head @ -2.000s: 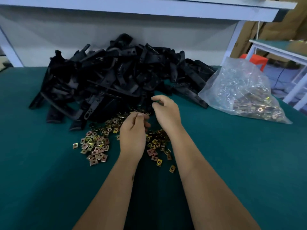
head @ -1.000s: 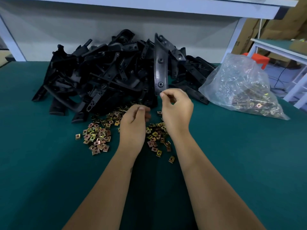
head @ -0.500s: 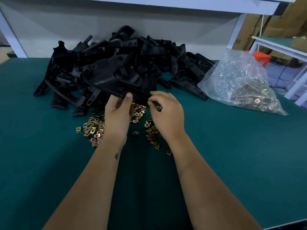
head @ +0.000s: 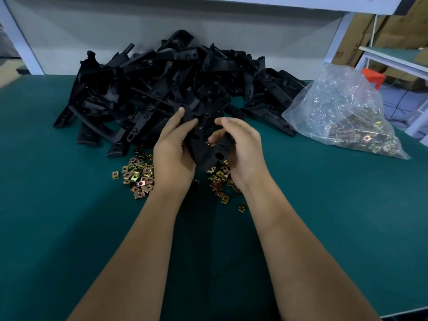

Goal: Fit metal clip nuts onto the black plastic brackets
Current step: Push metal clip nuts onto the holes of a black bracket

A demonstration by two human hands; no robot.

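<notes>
Black plastic bracket (head: 206, 144) gripped by left hand (head: 172, 151) and right hand (head: 243, 149), fingers curled round it, above loose clip nuts (head: 139, 174) on surface (head: 69, 216) (nut at right fingertips barely discernible; bracket's far end lost against bracket pile (head: 166, 89)).

Green-topped table (head: 69, 228) with parts on it

A heap of black brackets (head: 162, 84) lay at twelve o'clock, loose clip nuts (head: 139, 174) just below it toward centre, and a clear bag of nuts (head: 342, 117) at two o'clock.

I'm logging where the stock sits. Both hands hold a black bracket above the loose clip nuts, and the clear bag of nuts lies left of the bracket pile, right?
Not quite: the head view shows the clear bag lying right of the bracket pile. The rest holds.
</notes>
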